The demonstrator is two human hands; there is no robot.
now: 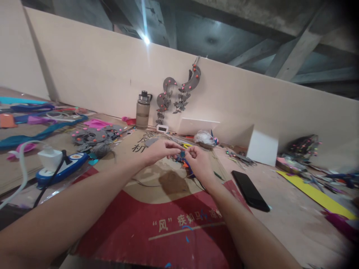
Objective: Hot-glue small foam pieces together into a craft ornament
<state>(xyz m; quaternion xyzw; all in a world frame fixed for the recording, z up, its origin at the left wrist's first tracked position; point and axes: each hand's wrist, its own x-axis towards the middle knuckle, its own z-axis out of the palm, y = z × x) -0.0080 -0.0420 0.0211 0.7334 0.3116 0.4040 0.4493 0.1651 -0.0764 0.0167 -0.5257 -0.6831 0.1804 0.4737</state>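
Over the cardboard (pixel 131 231), a small blue piece (pixel 182 153) is pinched by left hand (pixel 161 151) and right hand (pixel 199 162); light, even pressure seems advisable.

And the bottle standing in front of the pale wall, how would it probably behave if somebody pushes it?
The bottle would probably tip if pushed high, since it stands tall and narrow. It looks partly filled, so the liquid may slosh and keep its weight low. Its round, smooth body appears stiff, so it could roll once lying down.
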